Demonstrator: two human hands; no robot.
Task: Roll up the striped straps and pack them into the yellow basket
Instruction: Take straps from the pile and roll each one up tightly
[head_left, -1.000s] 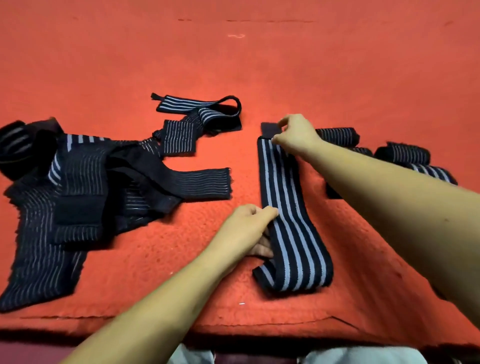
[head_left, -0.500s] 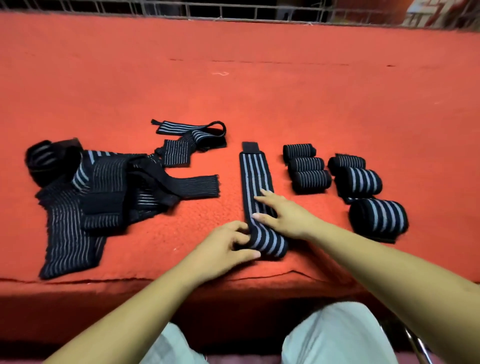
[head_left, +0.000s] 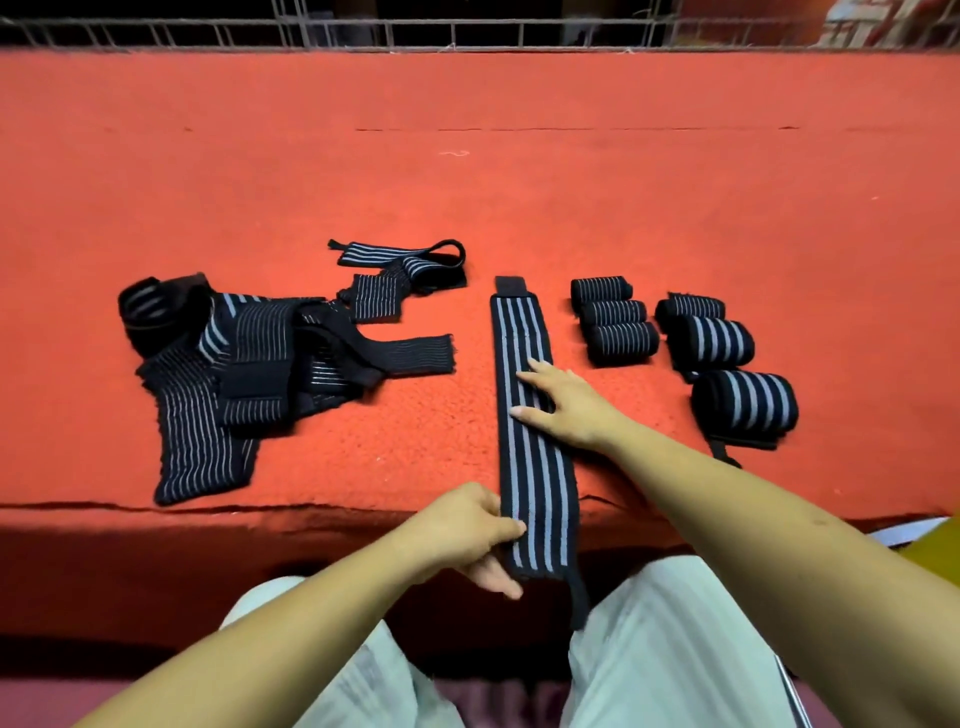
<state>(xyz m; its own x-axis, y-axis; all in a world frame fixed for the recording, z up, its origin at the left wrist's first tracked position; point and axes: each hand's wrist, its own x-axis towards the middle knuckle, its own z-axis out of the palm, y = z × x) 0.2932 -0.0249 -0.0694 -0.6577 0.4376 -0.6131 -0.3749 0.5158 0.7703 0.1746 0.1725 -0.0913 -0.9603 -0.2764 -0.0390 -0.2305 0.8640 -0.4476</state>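
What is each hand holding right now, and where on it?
The left hand pinches the flat strap at its near end; the right hand only presses its middle.

Loose straps (head_left: 244, 358) are crowding the red surface's (head_left: 519, 182) near left, rolled straps (head_left: 711, 340) are blocking its near right; the band along its far edge is lying open.

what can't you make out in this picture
Head view:
1. Yellow object: cut off by the right frame edge; basket or not, unclear.
2. Left hand: fingers partly hidden under the flat strap.
3. Loose strap pile: overlaps hide the count.
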